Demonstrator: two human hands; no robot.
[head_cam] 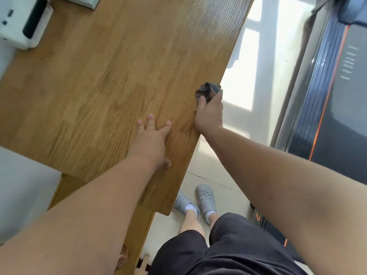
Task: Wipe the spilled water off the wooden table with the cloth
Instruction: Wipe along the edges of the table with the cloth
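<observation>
one cloth (208,91) gripped by right hand (209,114); left hand (154,138) flat on table (99,76).

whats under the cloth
Bare wood of the table edge shows around the cloth, which the right hand grips. What lies directly beneath it is covered.

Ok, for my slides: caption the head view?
Right hand grips a dark cloth at the edge of the wooden table; left hand rests flat.

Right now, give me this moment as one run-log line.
stage: wipe | right hand: grips cloth at table edge | left hand: flat on table, fingers spread | spill: cannot tell
</observation>
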